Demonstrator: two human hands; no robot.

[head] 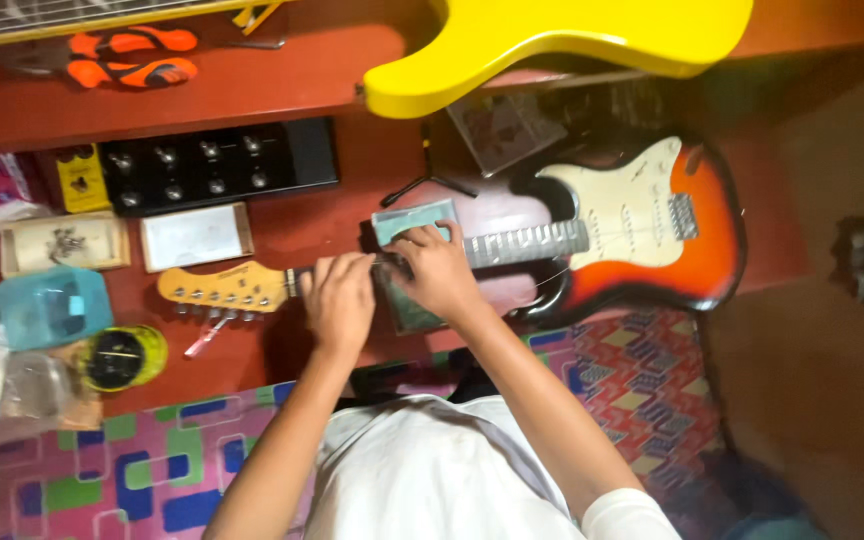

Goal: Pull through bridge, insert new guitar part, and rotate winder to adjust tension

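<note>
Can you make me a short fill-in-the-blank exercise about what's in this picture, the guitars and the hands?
1. Both hands, the left hand and the right hand, rest on the ____ of the sunburst guitar.
2. The guitar body lying on the shelf above is coloured ____.
3. The pliers at the top left have ____ handles.
4. The black pedal board lies ____ the headstock in the picture.

Missing words: neck; yellow; orange; above

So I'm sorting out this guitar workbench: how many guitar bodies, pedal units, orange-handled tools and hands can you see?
Guitar bodies: 2, sunburst guitar and yellow body
Pedal units: 2, black pedalboard and yellow pedal
Orange-handled tools: 2
Hands on the neck: 2, left hand and right hand
Total: 8
</note>
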